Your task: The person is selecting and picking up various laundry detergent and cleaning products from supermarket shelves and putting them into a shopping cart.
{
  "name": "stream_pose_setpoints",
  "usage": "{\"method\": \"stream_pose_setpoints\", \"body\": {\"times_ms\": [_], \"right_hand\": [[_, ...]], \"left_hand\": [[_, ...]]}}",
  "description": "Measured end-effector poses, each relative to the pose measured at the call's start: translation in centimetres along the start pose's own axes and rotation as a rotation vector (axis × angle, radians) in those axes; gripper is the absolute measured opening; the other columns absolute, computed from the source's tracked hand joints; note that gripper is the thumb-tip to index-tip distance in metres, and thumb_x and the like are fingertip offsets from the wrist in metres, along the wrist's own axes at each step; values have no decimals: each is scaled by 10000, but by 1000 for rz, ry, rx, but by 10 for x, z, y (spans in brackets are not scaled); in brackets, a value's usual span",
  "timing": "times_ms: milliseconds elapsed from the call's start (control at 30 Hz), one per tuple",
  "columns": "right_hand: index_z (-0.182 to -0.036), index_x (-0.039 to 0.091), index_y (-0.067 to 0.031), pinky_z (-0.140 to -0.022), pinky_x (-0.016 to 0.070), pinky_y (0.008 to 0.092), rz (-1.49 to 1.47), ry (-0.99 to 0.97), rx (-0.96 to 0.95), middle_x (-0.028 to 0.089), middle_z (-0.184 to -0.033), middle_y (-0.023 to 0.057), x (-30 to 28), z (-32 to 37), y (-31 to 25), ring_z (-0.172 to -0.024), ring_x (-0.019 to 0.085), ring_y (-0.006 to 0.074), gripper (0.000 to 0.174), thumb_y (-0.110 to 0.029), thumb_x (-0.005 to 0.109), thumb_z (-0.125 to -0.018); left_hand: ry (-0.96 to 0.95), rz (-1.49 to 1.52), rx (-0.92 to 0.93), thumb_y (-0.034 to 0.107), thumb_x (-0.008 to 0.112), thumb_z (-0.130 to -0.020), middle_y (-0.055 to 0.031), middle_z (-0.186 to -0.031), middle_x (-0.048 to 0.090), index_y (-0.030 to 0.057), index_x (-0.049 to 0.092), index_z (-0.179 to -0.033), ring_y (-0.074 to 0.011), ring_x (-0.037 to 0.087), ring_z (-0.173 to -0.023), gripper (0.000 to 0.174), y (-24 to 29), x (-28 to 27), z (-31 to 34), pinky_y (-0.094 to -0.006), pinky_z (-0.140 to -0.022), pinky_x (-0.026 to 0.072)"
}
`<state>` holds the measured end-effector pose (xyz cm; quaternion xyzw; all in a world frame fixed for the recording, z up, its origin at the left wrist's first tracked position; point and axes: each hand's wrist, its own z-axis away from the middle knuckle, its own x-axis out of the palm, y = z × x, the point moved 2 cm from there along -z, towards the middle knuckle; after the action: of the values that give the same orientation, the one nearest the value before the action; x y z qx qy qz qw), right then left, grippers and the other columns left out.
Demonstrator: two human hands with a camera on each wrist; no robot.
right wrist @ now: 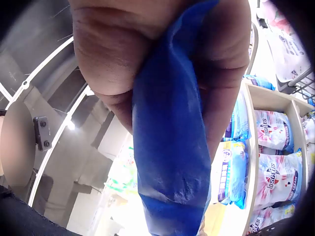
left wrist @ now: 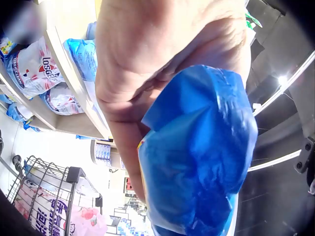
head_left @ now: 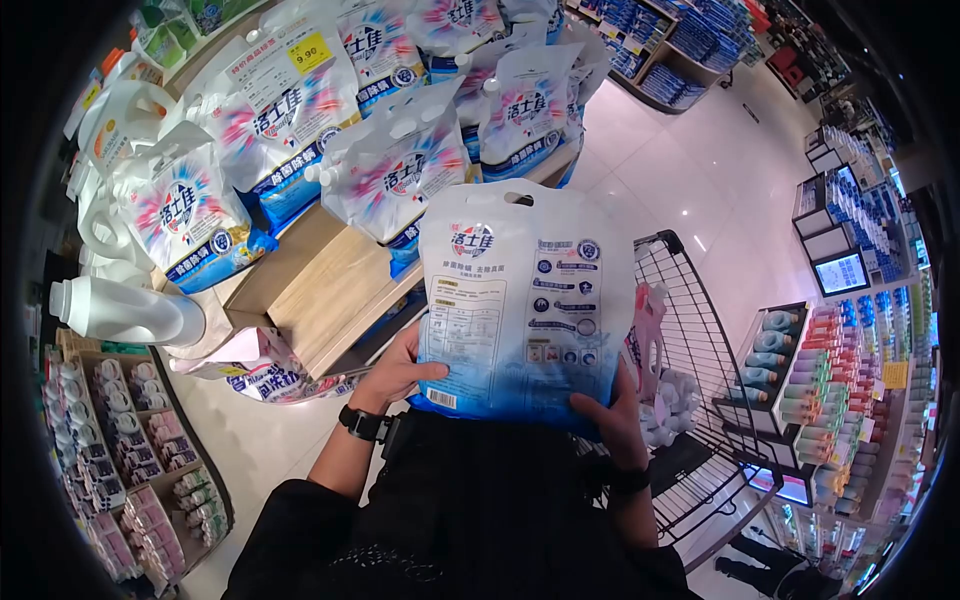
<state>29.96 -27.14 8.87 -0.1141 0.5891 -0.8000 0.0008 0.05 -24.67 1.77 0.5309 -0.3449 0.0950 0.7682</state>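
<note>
A white and blue laundry detergent pouch [head_left: 520, 300] is held in front of the body, its printed back facing up and a cut-out handle at its top. On its lower left edge, my left hand [head_left: 395, 372] grips it with the thumb over the printed face. My right hand [head_left: 622, 425] grips the lower right edge, thumb also on top. The left wrist view shows the blue bottom [left wrist: 197, 147] of the pouch between thumb and fingers. From the right wrist, the blue corner [right wrist: 170, 142] appears pinched in the same way.
A wooden display stand [head_left: 330, 300] with several similar pouches [head_left: 400, 165] stands ahead on the left, under a yellow price tag [head_left: 309, 52]. A white bottle [head_left: 130, 310] lies at its corner. The shopping cart [head_left: 700, 330], right, carries pink packs. Stocked shelves [head_left: 110, 430] line both sides.
</note>
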Motion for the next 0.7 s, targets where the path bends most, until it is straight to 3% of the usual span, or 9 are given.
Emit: {"method": "stream_pose_setpoints", "body": {"times_ms": [333,700], "right_hand": [[-1361,397,5,-978,460,339,-12,-8,-42,590,-1220,123,0,9,-2,-1125,586,208,676,26,717,-766],[-1407,334,5,-1014,427,359,8,-61,-88,545,-1290,128,-13,30,11,-1197,539,229,741,-22,734,-784]], "left_hand": [[-44,-65,9,-6,809,-713,-90,-1338,564,15,435,-1402,-166,541,-1220,784,3,-2,3,-323,-1048,409],[-82,-171,53,45,847,-682,-88,-1299,591,-3,465,-1375,-165,563,-1180,793,14,2,11,-318,-1026,420]]}}
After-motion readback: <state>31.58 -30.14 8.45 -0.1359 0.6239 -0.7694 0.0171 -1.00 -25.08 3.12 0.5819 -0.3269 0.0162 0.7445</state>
